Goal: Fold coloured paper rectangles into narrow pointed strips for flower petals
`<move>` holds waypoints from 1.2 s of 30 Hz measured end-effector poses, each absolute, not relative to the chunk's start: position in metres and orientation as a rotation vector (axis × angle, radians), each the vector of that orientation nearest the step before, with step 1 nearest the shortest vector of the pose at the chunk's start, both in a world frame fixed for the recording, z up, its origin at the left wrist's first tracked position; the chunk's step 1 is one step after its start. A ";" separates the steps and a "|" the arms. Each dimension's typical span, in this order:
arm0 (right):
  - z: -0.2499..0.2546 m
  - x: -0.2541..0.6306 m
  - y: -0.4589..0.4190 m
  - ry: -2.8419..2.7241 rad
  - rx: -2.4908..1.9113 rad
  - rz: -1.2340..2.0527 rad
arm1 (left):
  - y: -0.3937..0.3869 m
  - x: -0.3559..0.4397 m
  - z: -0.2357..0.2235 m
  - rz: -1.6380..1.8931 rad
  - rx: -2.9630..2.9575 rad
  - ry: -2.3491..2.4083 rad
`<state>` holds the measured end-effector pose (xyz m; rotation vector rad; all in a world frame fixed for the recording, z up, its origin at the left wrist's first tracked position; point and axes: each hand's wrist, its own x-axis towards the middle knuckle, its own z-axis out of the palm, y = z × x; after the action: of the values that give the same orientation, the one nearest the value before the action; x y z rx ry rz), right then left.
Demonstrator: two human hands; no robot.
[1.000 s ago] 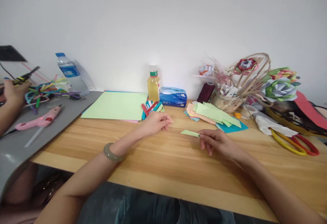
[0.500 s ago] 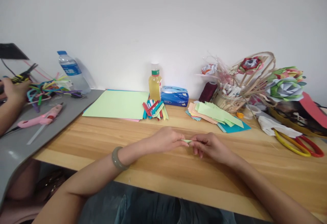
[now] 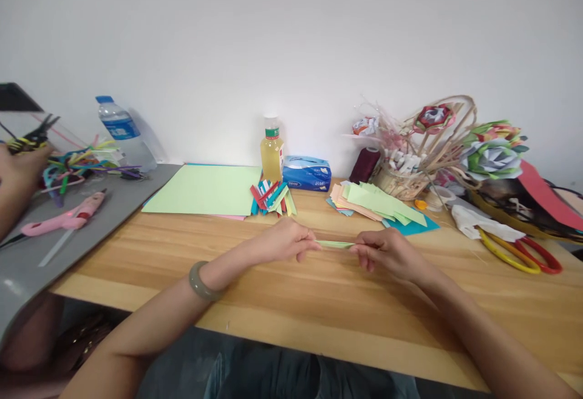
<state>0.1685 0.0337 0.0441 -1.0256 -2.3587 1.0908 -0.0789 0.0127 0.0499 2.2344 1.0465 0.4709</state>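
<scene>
A narrow folded strip of light green paper (image 3: 335, 244) stretches level between my two hands, just above the wooden table (image 3: 282, 299). My left hand (image 3: 288, 241), with a bangle on its wrist, pinches the strip's left end. At the other end, my right hand (image 3: 385, 248) grips it between thumb and fingers. Behind my left hand lies a pile of folded paper strips (image 3: 273, 197) in red, blue, green and white. Beyond my right hand sits a stack of cut paper pieces (image 3: 380, 203), light green on top, with peach and blue sheets beneath.
Large green sheets (image 3: 204, 189), a yellow drink bottle (image 3: 272, 150) and a blue tissue pack (image 3: 306, 173) line the back. Paper flowers (image 3: 492, 150) and scissors (image 3: 519, 253) are at right. On the grey table, a co-worker's hand (image 3: 20, 174) holds pliers near a pink glue gun (image 3: 68, 217).
My hands have moved apart, and more of the green strip shows between them. The view has shifted slightly, and the co-worker's hand has moved a little.
</scene>
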 end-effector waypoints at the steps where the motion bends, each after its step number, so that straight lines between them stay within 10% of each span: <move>1: 0.045 0.169 0.034 -2.367 -1.021 1.074 | 0.013 -0.079 0.049 0.486 2.220 1.067; 17: 0.044 0.175 0.044 -2.304 -1.081 1.045 | 0.021 -0.084 0.045 0.676 2.259 1.277; 36: 0.027 0.209 0.077 -1.972 -1.491 0.104 | 0.059 -0.145 0.064 0.689 1.947 2.381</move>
<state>0.2091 0.0773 0.0269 -1.4913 -1.9722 0.1039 -0.1450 0.0587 0.0637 1.9466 2.3808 0.6892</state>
